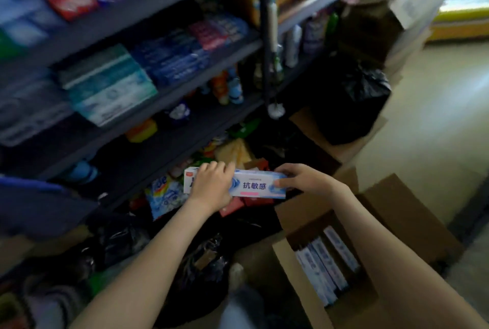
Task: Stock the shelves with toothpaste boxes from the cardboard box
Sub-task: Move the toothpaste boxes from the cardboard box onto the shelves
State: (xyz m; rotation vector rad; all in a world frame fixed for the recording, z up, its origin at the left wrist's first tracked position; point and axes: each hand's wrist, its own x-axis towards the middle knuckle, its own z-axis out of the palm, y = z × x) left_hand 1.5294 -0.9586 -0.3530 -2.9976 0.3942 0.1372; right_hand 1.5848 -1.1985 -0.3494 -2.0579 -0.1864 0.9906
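Note:
A white and blue toothpaste box (255, 184) lies level between both hands, low in front of the shelving. My left hand (211, 186) grips its left part from the front. My right hand (299, 178) pinches its right end. Below my right forearm stands the open cardboard box (296, 270) with several more toothpaste boxes (328, 262) upright inside. Stacks of toothpaste boxes, teal (108, 85) and blue (172, 59), fill the dark shelf (185, 90) up left.
Black plastic bags (201, 262) lie on the floor between me and the shelving. Another black bag (352, 101) and more cardboard boxes (412, 11) stand to the right. Lower shelves hold bottles, sponges and detergent packs. Pale floor opens to the right.

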